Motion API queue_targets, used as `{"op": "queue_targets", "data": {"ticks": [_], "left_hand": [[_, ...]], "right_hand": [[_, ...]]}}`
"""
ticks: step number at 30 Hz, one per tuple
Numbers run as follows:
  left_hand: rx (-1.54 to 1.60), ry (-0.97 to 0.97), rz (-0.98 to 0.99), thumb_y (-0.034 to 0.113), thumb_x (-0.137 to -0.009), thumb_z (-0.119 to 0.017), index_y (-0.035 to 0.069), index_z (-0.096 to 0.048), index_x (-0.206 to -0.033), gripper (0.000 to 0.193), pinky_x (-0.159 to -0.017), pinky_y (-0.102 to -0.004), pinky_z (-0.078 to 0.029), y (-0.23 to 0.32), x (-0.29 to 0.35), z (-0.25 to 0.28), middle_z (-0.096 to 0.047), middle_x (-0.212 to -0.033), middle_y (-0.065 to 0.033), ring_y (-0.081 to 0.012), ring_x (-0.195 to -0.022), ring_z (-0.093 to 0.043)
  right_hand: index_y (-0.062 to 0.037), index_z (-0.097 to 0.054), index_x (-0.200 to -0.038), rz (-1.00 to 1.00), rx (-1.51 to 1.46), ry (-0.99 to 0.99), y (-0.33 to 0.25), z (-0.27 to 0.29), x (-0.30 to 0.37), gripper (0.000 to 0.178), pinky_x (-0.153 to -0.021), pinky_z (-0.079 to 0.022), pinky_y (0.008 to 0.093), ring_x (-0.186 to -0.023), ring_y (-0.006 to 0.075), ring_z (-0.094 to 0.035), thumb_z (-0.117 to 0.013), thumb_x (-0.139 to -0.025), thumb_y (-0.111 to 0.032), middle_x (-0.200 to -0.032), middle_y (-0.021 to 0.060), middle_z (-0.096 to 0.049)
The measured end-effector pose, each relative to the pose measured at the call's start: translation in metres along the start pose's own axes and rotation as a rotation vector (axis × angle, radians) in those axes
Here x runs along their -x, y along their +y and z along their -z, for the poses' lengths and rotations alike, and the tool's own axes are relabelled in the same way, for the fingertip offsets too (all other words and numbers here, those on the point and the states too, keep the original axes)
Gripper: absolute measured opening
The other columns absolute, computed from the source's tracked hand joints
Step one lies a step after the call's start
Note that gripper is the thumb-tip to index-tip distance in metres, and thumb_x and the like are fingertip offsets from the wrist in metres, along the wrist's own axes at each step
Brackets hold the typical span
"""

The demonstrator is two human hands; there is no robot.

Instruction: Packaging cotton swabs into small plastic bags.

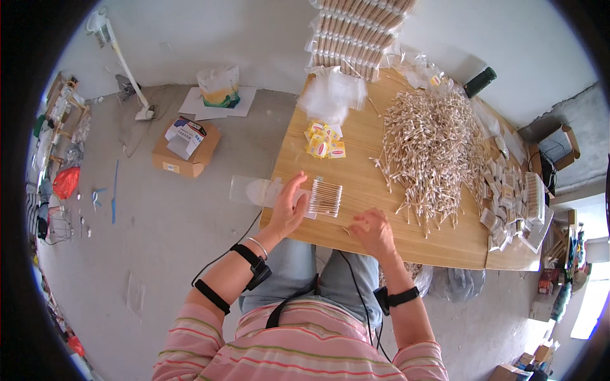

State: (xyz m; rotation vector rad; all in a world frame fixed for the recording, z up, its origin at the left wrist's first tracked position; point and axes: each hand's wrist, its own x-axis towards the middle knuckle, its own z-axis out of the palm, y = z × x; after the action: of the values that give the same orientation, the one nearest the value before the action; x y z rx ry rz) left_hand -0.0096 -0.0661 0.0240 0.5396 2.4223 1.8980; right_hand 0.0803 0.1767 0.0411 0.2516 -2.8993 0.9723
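A row of cotton swabs (326, 198) lies side by side near the table's front edge. Beside its left end is my left hand (289, 208), fingers stretched out and holding nothing I can see. Under and left of that hand, a clear plastic bag (244, 190) sticks out past the table edge. My right hand (372, 231) is closed to the right of the row, low over the wood; a white swab tip pokes out at its fingertips. Farther right spreads a large heap of loose cotton swabs (432, 159).
Small yellow cards (325, 141) and clear bags (333, 95) lie beyond the row on the wooden table (356, 162). Stacked packs of swabs (356, 35) rise at the back, a dark bottle (480, 82) at the far right. Filled packs (508, 197) crowd the right edge. A cardboard box (185, 152) sits on the floor.
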Motion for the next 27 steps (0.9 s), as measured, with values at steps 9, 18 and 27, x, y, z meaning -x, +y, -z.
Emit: {"op": "queue_targets", "data": {"ticks": [9,18,27], "left_hand": [[-0.336,-0.081,-0.168,0.013,-0.075,-0.071,0.007,-0.052,-0.115,0.045,-0.105,-0.0452,-0.037,0.001,0.007,0.000,-0.037,-0.143,-0.0209,-0.0389,-0.129,-0.041],[-0.238,-0.183,-0.214,0.012,-0.075,-0.072,0.010,-0.058,-0.088,0.019,-0.108,-0.0467,-0.033,-0.008,0.011,0.002,-0.034,-0.146,-0.0216,-0.0392,-0.135,-0.034],[-0.315,-0.165,-0.296,0.008,-0.072,-0.069,0.006,-0.061,-0.075,0.009,-0.107,-0.0450,-0.037,-0.005,0.010,-0.001,-0.040,-0.142,-0.0173,-0.0395,-0.134,-0.035]], "right_hand": [[-0.0042,-0.061,-0.087,-0.140,0.079,-0.046,-0.038,-0.015,0.010,0.012,-0.082,-0.047,0.0435,-0.093,0.0326,-0.056,-0.065,-0.081,-0.014,-0.090,0.0131,-0.057],[-0.0024,-0.056,-0.098,-0.117,-0.203,0.037,-0.051,-0.017,-0.020,0.015,-0.077,-0.047,0.0455,-0.090,0.0366,-0.057,-0.059,-0.084,-0.006,-0.091,0.0176,-0.059],[-0.0068,-0.060,-0.085,-0.063,0.026,0.131,-0.051,-0.043,-0.023,0.006,-0.072,-0.050,0.0430,-0.087,0.0315,-0.058,-0.064,-0.080,-0.007,-0.087,0.0105,-0.057]]}}
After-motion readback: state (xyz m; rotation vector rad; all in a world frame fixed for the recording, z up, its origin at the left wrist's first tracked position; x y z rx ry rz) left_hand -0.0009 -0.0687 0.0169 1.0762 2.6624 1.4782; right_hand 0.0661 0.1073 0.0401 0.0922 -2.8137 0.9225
